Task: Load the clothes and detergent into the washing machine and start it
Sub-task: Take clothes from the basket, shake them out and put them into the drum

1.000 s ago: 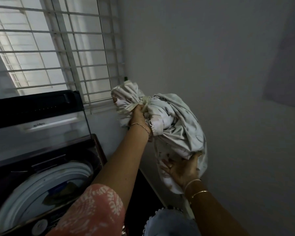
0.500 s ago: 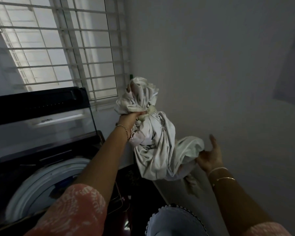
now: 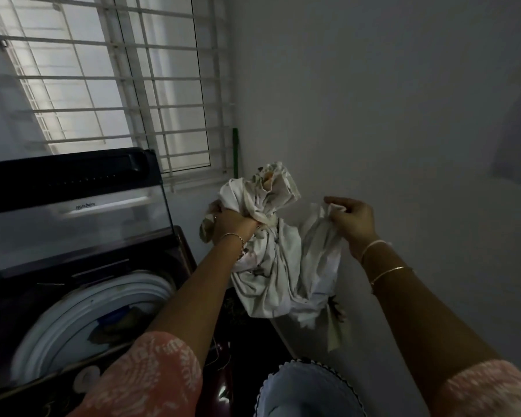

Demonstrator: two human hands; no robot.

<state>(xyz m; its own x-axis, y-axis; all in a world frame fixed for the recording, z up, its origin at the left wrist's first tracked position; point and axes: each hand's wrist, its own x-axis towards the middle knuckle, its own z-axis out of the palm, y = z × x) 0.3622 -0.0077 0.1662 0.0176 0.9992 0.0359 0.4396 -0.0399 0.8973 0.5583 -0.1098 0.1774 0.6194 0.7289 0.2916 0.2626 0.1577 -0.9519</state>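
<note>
A bunched white printed cloth hangs in the air to the right of the washing machine. My left hand is clenched around its knotted upper part. My right hand pinches a loose fold of the same cloth at its right side. The top-loading washing machine stands at the left with its dark glass lid raised. Its white drum rim is open, and some dark and blue clothes lie inside.
A barred window is behind the machine. A plain wall runs along the right, close to the cloth. A pale round basket rim sits at the bottom centre. A green stick leans in the corner.
My right hand left the underside of the bundle, rose and took a loose fold at its right. The bundle loosened and hangs lower. My left hand kept its grip.
</note>
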